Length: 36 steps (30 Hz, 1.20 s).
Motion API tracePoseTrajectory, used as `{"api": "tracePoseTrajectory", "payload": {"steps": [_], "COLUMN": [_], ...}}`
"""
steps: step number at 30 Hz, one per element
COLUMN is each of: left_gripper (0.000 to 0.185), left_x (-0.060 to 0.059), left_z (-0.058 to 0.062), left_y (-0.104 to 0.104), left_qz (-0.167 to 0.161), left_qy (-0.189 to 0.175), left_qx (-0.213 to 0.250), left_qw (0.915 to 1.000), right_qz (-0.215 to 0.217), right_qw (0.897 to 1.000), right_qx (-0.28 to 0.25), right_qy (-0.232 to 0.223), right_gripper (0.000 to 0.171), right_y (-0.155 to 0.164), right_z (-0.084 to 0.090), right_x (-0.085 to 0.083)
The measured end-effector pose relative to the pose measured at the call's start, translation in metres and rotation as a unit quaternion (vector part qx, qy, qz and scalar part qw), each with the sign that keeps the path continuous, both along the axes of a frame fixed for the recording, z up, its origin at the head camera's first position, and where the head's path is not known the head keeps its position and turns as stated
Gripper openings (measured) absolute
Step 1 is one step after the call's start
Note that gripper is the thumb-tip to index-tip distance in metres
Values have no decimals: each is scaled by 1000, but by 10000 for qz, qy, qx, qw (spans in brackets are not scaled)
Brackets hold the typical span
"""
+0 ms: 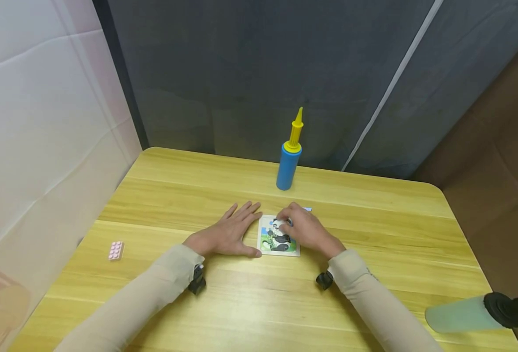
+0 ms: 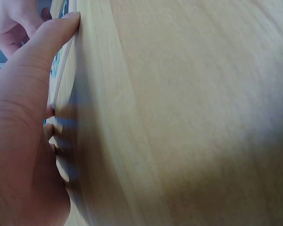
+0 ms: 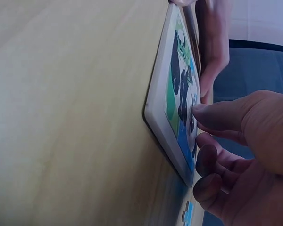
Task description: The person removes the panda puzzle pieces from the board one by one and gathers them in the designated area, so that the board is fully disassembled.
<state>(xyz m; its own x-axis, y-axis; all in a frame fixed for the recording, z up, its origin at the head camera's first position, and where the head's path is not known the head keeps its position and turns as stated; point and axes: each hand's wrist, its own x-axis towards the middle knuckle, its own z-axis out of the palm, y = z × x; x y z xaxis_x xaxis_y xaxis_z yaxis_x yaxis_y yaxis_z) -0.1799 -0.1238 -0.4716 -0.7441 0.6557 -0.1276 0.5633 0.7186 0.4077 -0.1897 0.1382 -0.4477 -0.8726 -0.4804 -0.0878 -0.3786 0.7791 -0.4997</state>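
Note:
A panda jigsaw puzzle (image 1: 269, 240) in a pale, thin frame lies flat on the table between the two hands. My left hand (image 1: 230, 234) rests spread along its left side, the thumb at the near left corner and the index fingertip by the far left corner. Over the upper right part of the puzzle bends my right hand (image 1: 305, 229). In the right wrist view, its thumb (image 3: 221, 114) touches the panda picture (image 3: 183, 89) and the other fingers curl close by. Whether a piece sits between them is hidden. A loose blue puzzle piece (image 1: 307, 209) lies just beyond the right hand.
A blue hand pump (image 1: 288, 168) with a yellow nozzle stands upright behind the puzzle. A pink toy brick (image 1: 116, 250) lies at the left. Near the right edge a pale green bottle (image 1: 457, 314) with a black top lies on the wooden table (image 1: 259, 313).

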Motion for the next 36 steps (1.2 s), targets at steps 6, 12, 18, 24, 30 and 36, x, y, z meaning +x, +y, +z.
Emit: {"api": "tracePoseTrajectory", "payload": {"steps": [6, 12, 18, 24, 30, 36], "left_gripper": [112, 112, 111, 111, 112, 111], "left_x": [0, 1, 1, 2, 2, 2], "left_z": [1, 1, 2, 0, 0, 2], "left_y": [1, 0, 1, 1, 1, 0], "left_qz": [6, -4, 14, 25, 19, 19], "left_qy": [-25, -26, -8, -42, -57, -30], "left_qx": [8, 32, 42, 66, 89, 45], "left_qw": [10000, 10000, 10000, 10000, 9999, 10000], "right_qz": [18, 146, 225, 230, 112, 2], "right_qw": [9996, 9974, 9963, 9975, 9987, 9996], "right_qx": [274, 641, 783, 669, 410, 109], "right_qy": [115, 311, 276, -52, -277, -249], "right_gripper": [33, 36, 35, 32, 28, 26], "right_y": [-5, -11, -13, -13, -13, -13], "right_z": [1, 5, 8, 7, 6, 4], "right_x": [5, 10, 7, -1, -3, -4]}}
